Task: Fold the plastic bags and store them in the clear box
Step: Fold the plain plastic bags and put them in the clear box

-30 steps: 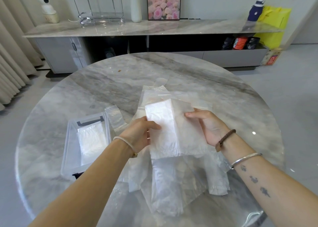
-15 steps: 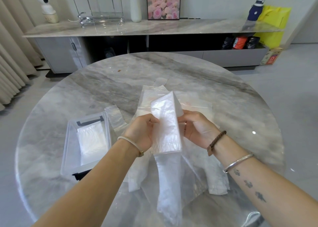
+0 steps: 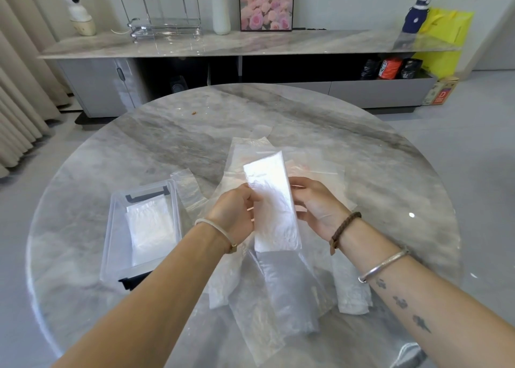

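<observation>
A white translucent plastic bag (image 3: 274,200), folded into a narrow upright strip, is held above the round marble table (image 3: 195,133). My left hand (image 3: 237,211) pinches its left edge and my right hand (image 3: 317,206) grips its right edge. The bag's unfolded lower part (image 3: 281,292) hangs down onto the table. Under it lie several loose plastic bags (image 3: 351,289). The clear box (image 3: 111,228) stands to the left of my left hand with a folded bag (image 3: 150,228) inside.
A black lid or clip (image 3: 133,280) sticks out from under the near end of the box. Beyond the table stands a long low sideboard (image 3: 250,44) with a vase, a picture, a rack and a yellow bag. Curtains hang at the left.
The wide folded panel has been folded in half lengthwise into a narrow strip. My right hand moved left toward my left hand, bringing the bag's right edge over.
</observation>
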`<state>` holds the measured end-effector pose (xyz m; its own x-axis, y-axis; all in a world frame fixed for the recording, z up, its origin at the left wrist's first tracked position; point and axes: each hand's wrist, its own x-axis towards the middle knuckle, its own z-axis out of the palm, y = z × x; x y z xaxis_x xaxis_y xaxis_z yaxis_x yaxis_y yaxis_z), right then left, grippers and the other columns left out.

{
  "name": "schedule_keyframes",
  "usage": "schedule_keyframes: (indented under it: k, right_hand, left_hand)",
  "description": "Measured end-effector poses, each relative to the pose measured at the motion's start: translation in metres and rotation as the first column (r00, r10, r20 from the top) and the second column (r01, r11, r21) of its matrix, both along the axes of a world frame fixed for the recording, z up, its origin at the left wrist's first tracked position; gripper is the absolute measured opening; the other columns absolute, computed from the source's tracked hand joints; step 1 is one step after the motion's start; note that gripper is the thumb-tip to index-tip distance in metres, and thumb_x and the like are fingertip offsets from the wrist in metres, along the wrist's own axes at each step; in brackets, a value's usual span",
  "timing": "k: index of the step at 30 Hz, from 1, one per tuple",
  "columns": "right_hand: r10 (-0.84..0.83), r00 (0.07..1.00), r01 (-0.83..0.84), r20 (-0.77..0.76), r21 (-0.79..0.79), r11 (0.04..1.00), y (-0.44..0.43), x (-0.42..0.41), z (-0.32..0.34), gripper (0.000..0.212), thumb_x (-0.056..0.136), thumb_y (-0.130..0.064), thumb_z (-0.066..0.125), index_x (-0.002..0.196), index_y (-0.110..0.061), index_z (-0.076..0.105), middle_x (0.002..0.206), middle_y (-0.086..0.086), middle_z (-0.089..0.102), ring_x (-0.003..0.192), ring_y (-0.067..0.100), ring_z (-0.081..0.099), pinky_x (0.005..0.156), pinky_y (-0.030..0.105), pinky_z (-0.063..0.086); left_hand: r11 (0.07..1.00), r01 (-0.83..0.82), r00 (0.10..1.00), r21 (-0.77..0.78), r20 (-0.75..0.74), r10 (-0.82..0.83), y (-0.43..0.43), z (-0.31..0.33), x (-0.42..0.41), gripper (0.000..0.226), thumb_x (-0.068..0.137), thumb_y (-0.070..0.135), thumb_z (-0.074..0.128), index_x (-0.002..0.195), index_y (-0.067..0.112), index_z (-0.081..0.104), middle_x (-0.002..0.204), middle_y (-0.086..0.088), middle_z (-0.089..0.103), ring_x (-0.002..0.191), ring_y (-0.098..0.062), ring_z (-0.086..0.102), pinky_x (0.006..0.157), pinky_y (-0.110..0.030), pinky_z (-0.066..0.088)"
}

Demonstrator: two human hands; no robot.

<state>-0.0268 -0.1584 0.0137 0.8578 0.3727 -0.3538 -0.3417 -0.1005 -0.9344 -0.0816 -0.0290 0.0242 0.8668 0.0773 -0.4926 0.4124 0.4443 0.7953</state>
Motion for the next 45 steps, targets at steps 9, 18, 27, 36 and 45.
schedule_keyframes:
  k: [9, 18, 27, 36, 45]
  right_hand:
    - [-0.005, 0.996, 0.011, -0.084, 0.07, 0.998, -0.001, -0.004, 0.01, 0.031, 0.094, -0.032, 0.045, 0.073, -0.017, 0.061, 0.057, -0.004, 0.06, 0.051, 0.009, 0.055, 0.053, 0.02, 0.044]
    - [0.201, 0.974, -0.216, -0.106, -0.152, 0.965, -0.004, -0.01, 0.012, 0.032, 0.082, -0.013, 0.066, 0.11, -0.012, 0.052, 0.076, 0.003, 0.057, 0.041, 0.007, 0.057, 0.066, 0.026, 0.051]
    - [0.131, 0.991, -0.131, 0.005, -0.015, 0.991, -0.009, -0.006, 0.023, 0.008, 0.086, -0.017, 0.059, 0.08, -0.022, 0.056, 0.068, -0.001, 0.052, 0.05, 0.01, 0.05, 0.056, 0.021, 0.043]
    - [0.327, 0.885, -0.306, 0.331, -0.114, 0.945, -0.012, -0.007, 0.031, 0.039, 0.073, 0.013, 0.066, 0.087, -0.023, 0.061, 0.071, -0.004, 0.05, 0.058, -0.005, 0.052, 0.065, 0.008, 0.045]
    - [0.06, 0.986, -0.074, 0.158, 0.086, 0.994, -0.011, -0.004, 0.035, 0.027, 0.077, 0.008, 0.061, 0.077, -0.018, 0.061, 0.068, -0.001, 0.054, 0.064, 0.011, 0.048, 0.062, 0.019, 0.039]
  left_hand:
    - [0.99, -0.125, 0.99, -0.063, -0.066, 0.121, 0.003, 0.0, 0.004, 0.028, 0.088, -0.004, 0.04, 0.111, 0.006, 0.055, 0.071, -0.004, 0.041, 0.06, -0.014, 0.041, 0.057, -0.026, 0.037]
    - [0.916, -0.389, 0.916, -0.101, -0.154, 0.372, 0.021, -0.005, 0.012, 0.018, 0.091, -0.003, 0.044, 0.074, 0.004, 0.046, 0.073, -0.007, 0.046, 0.063, -0.017, 0.046, 0.059, -0.029, 0.043]
    - [0.954, -0.298, 0.947, 0.027, -0.117, 0.299, 0.023, -0.007, 0.01, 0.018, 0.084, -0.01, 0.049, 0.099, -0.001, 0.046, 0.095, -0.018, 0.048, 0.06, -0.023, 0.05, 0.037, -0.019, 0.048]
    - [0.958, -0.287, 0.935, -0.002, -0.219, 0.279, 0.022, -0.002, 0.005, 0.029, 0.084, -0.006, 0.05, 0.111, 0.004, 0.046, 0.107, -0.015, 0.048, 0.068, -0.021, 0.055, 0.044, -0.027, 0.054]
    - [0.639, -0.025, 0.989, 0.769, 0.111, -0.095, 0.018, 0.006, 0.001, 0.048, 0.083, -0.003, 0.048, 0.128, 0.014, 0.048, 0.131, -0.007, 0.042, 0.093, -0.018, 0.053, 0.084, -0.034, 0.047]
